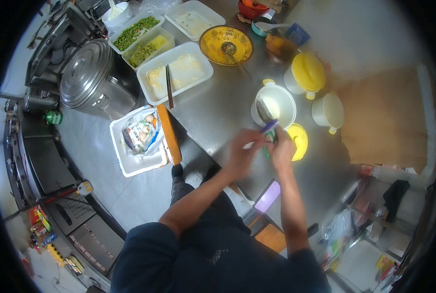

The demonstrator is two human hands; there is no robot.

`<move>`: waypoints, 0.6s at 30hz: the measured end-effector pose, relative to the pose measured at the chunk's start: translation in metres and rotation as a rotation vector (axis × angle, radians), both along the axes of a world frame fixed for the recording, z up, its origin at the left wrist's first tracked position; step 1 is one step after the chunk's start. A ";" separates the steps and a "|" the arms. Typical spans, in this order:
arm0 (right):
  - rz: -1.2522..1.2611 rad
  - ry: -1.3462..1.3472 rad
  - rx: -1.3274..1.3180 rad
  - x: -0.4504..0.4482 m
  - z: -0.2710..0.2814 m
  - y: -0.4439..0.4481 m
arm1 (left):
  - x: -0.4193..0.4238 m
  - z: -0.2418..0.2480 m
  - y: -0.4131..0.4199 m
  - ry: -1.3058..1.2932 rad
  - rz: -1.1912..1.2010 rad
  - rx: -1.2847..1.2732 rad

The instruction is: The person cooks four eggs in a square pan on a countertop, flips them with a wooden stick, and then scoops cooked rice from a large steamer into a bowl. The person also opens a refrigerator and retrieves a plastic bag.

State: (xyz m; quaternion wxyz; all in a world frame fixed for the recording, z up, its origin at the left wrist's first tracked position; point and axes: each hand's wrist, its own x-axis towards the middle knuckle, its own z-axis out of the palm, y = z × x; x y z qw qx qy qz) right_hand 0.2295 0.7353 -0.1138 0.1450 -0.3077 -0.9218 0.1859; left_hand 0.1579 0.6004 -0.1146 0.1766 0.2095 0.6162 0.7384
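Observation:
My right hand (284,148) grips a small purple-and-green packet (270,127) above the steel worktop. Motion blurs my left hand (242,153), whose fingers meet the packet's near side; a small white piece shows at them, and their grip is unclear. Just beyond the packet stands an uncovered white round tub (282,100) with a dark grey patch along its inner wall, too blurred to identify. Beside my right hand lies a yellow lid (301,141), partly covered by the fingers. A yellow-lidded tub (305,73) and a smaller white tub (327,111) stand to the right.
Along the left of the worktop (218,102) are a noodle tray (179,84) with chopsticks across its rim, chopped-green containers (137,33) and a yellow bowl (240,34) with a ladle. A foam box (130,168) with eggs and a lidded steel pot (93,80) stand left. A phone (268,196) lies near the edge.

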 end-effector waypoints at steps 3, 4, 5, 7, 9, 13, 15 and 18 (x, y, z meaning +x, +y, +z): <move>0.051 -0.169 -0.118 0.041 -0.012 -0.033 | -0.029 -0.036 -0.115 0.315 0.197 -0.283; 0.073 -0.228 -0.145 0.051 -0.031 -0.040 | -0.040 -0.067 -0.157 0.302 0.279 -0.398; 0.102 -0.290 -0.187 0.059 -0.057 -0.051 | -0.056 -0.072 -0.192 0.347 0.283 -0.508; 0.116 -0.290 -0.277 0.061 -0.100 -0.046 | -0.084 -0.095 -0.246 0.421 0.373 -0.695; 0.174 -0.126 -0.268 0.050 -0.105 -0.052 | -0.120 -0.127 -0.283 0.619 0.489 -0.782; 0.143 -0.153 -0.158 0.056 -0.110 -0.050 | -0.172 -0.186 -0.322 0.533 0.411 -1.159; 0.094 -0.128 -0.065 0.074 -0.109 -0.028 | -0.175 -0.223 -0.334 0.447 0.351 -1.356; -0.157 -0.095 0.099 0.097 -0.103 0.015 | -0.161 -0.241 -0.320 0.315 0.148 -1.570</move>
